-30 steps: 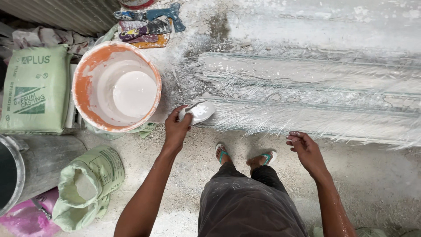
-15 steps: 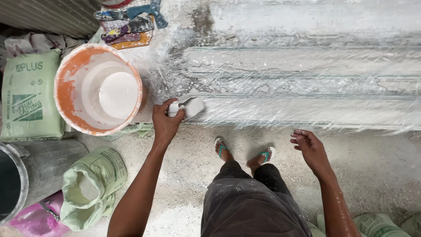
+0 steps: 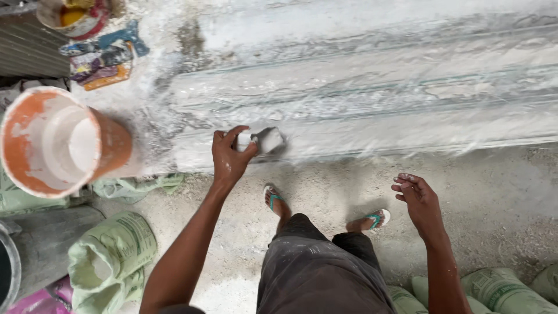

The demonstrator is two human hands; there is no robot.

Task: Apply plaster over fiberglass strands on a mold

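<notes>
My left hand (image 3: 229,156) grips the handle of a small white scoop (image 3: 267,139), plaster-caked, held at the near edge of a long white moulded plaster slab (image 3: 372,99) under clear plastic sheet. My right hand (image 3: 419,199) hangs free above the dusty floor to the right, fingers loosely curled, holding nothing. An orange bucket (image 3: 110,142) with white plaster inside stands at the slab's left end. My feet in teal-strapped sandals (image 3: 272,199) stand just in front of the slab.
A green open sack (image 3: 110,250) and a grey drum (image 3: 40,244) lie at lower left. More green sacks (image 3: 500,291) lie at lower right. A small pot of yellow stuff (image 3: 75,14) and colourful rags (image 3: 102,58) sit at top left.
The view has shifted right, so the bucket now sits at the left edge. My left hand with the scoop has tilted it up on the slab edge. My right hand has barely moved.
</notes>
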